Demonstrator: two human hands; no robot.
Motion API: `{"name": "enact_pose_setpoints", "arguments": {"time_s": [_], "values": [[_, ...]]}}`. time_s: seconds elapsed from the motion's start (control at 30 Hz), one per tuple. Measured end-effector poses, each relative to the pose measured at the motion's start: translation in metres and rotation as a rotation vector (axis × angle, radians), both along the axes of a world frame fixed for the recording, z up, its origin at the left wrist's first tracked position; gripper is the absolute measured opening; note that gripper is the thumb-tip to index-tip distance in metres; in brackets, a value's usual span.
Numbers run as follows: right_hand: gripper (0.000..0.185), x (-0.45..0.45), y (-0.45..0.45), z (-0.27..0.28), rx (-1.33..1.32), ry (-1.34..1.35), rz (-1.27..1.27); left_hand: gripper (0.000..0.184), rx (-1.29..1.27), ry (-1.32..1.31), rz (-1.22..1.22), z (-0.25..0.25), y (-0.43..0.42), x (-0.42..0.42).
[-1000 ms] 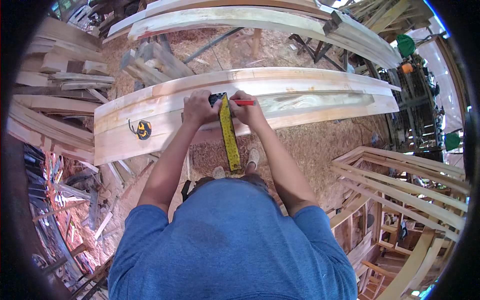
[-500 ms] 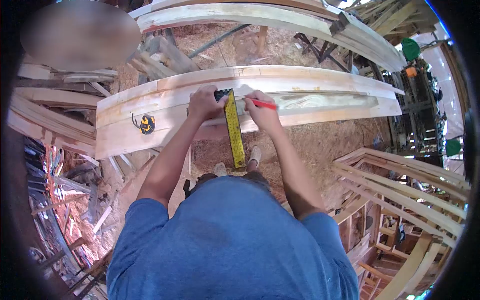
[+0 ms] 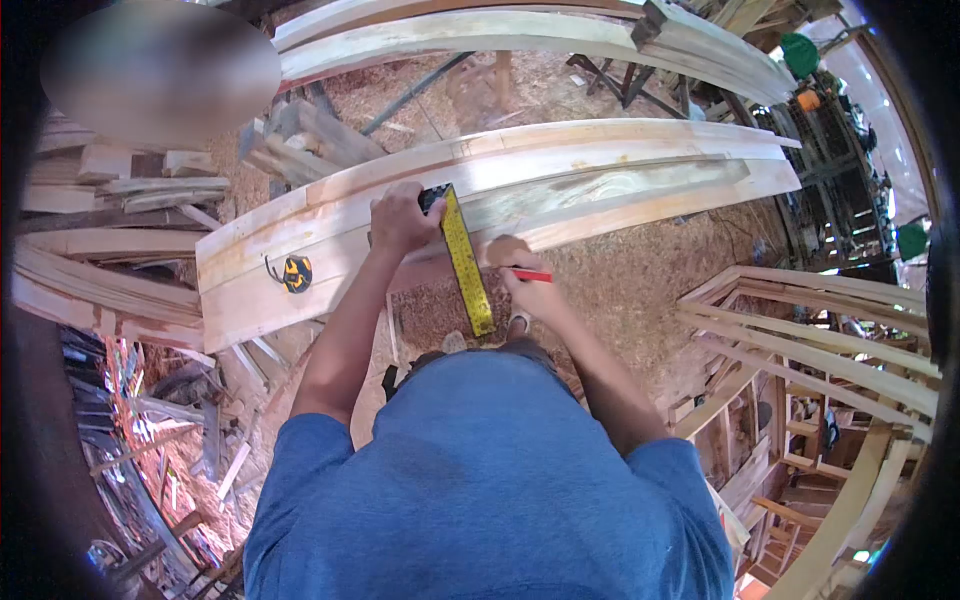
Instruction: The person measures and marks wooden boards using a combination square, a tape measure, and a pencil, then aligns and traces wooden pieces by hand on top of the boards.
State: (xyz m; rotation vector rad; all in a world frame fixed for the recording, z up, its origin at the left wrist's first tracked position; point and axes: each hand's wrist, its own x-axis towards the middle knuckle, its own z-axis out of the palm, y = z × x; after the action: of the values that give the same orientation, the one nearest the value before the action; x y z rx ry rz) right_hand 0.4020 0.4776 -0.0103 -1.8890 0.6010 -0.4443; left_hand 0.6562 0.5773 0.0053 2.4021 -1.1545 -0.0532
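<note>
My left hand [image 3: 402, 220] is closed on the black stock of a try square, whose yellow ruled blade [image 3: 464, 262] sticks out past the near edge of the boards toward my body. The stock lies over the long pale planks [image 3: 560, 205]. Close to the right of the blade, my right hand [image 3: 522, 275] grips a red pencil [image 3: 531, 275]; its tip is hard to make out. A black and yellow tape measure [image 3: 294, 274] rests on the left end of the planks.
Curved timbers [image 3: 480, 35] span the far side. Stacked lumber [image 3: 110, 270] lies at the left, with offcuts on the ground below it. At the right stands a wooden frame [image 3: 810, 340]. Sawdust covers the ground [image 3: 630, 280].
My right hand, holding the pencil, has come down from the boards toward my body along the square's blade. The left hand still holds the square. The whole view has turned slightly.
</note>
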Motion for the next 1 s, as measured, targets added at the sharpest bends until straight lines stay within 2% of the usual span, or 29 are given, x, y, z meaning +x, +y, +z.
{"name": "enact_pose_setpoints", "arguments": {"time_s": [0.1, 0.2, 0.3, 0.33, 0.43, 0.53, 0.63, 0.83, 0.87, 0.97, 1.0], "values": [[0.011, -0.013, -0.022, 0.004, 0.251, -0.026, -0.241, 0.044, -0.003, -0.029, -0.023, -0.002, -0.003, -0.001], [0.009, -0.016, -0.047, 0.019, 0.106, -0.004, -0.295, 0.045, 0.100, 0.040, -0.061, 0.000, -0.030, -0.012], [0.012, -0.007, -0.062, 0.055, 0.039, -0.009, -0.309, 0.047, 0.095, 0.000, -0.127, -0.001, -0.063, -0.034], [0.014, -0.003, -0.075, 0.047, -0.076, -0.045, -0.281, 0.046, 0.132, 0.021, -0.117, 0.010, -0.065, -0.041], [0.017, 0.001, -0.077, 0.062, 0.141, -0.053, -0.321, 0.044, 0.010, -0.002, -0.156, -0.010, -0.067, -0.034], [0.020, 0.009, -0.080, 0.052, 0.177, -0.112, -0.311, 0.042, 0.008, -0.030, -0.157, -0.010, -0.067, -0.035], [0.023, 0.017, -0.085, 0.046, 0.026, -0.063, -0.254, 0.042, -0.025, -0.021, -0.191, -0.009, -0.066, -0.033], [0.023, 0.048, -0.094, 0.039, -0.130, -0.060, -0.207, 0.041, -0.059, -0.042, -0.206, -0.011, -0.065, -0.033], [0.021, 0.055, -0.096, 0.033, -0.050, -0.081, -0.188, 0.041, -0.053, -0.044, -0.208, -0.012, -0.066, -0.033], [0.020, 0.064, -0.097, 0.030, -0.136, 0.008, -0.151, 0.041, -0.027, -0.052, -0.207, -0.013, -0.067, -0.031], [0.019, 0.064, -0.094, 0.029, -0.207, -0.036, -0.155, 0.041, -0.012, -0.057, -0.209, -0.012, -0.067, -0.031]]}}
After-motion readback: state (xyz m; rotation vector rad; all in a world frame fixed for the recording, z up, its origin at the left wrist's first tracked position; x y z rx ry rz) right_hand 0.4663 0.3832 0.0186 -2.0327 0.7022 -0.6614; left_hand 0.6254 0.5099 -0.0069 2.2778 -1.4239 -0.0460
